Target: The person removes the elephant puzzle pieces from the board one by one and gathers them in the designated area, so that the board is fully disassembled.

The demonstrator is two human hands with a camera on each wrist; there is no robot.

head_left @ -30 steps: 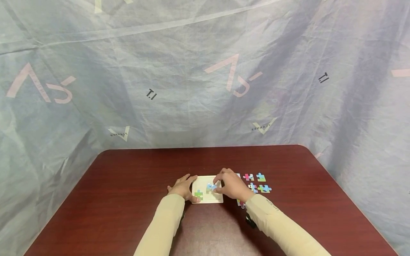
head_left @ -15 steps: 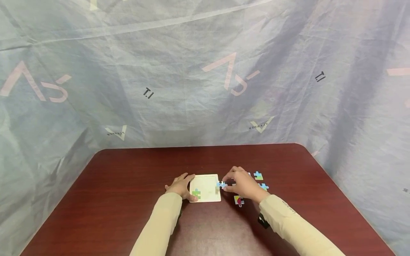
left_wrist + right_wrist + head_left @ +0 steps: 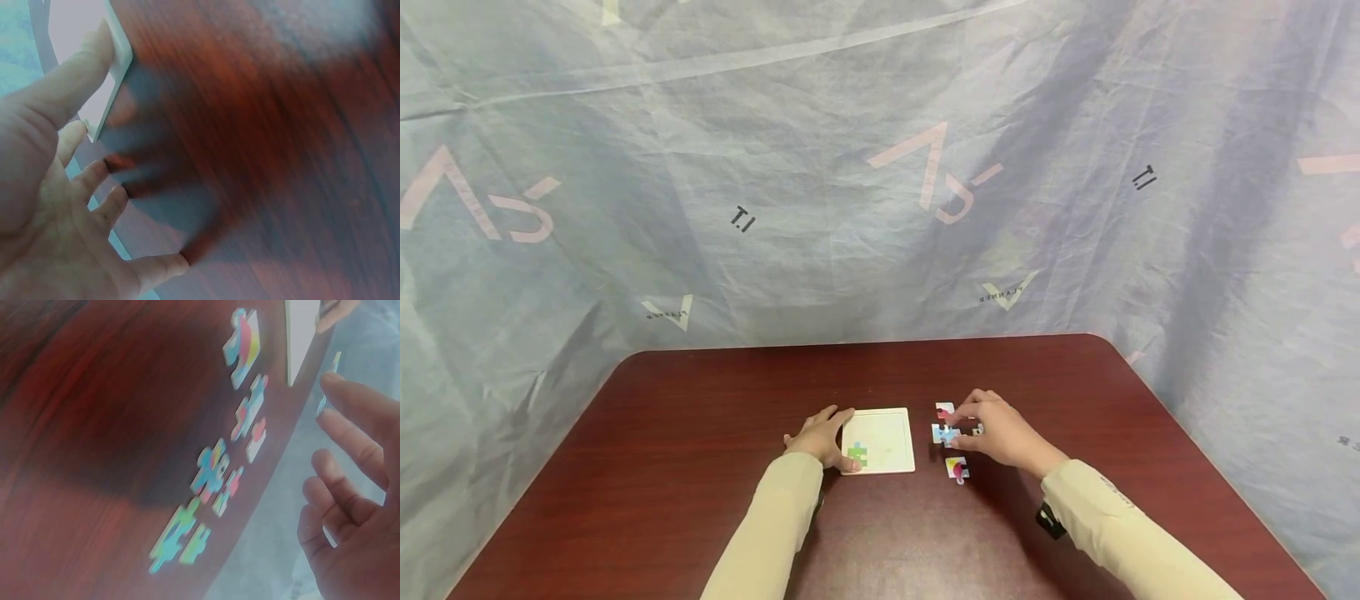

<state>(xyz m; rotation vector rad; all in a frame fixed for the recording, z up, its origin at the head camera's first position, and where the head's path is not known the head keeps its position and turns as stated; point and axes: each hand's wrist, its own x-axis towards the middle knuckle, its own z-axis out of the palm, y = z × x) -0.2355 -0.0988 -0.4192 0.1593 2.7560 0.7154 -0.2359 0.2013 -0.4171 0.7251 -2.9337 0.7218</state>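
A cream square puzzle tray [image 3: 889,435] lies on the table with a green puzzle piece [image 3: 857,456] at its near-left corner. My left hand [image 3: 817,442] rests at the tray's left side, fingers spread; in the left wrist view its thumb [image 3: 78,72] lies across the tray and the other fingers touch the table. Between thumb and a fingertip, my right hand [image 3: 997,431] pinches a light-blue puzzle piece [image 3: 944,435], right of the tray. The right wrist view shows this piece edge-on, raised off the table.
Loose puzzle pieces lie right of the tray: a yellow-and-pink piece [image 3: 957,469] nearest, a red-and-white piece [image 3: 944,410] farther back. Several more, including a green-and-blue piece [image 3: 175,534], appear in the right wrist view. The dark red table [image 3: 722,400] ends at a grey cloth [image 3: 820,275].
My right hand has carried the light-blue piece from over the tray to the right, above the loose pieces. The left hand has stayed at the tray's left side.
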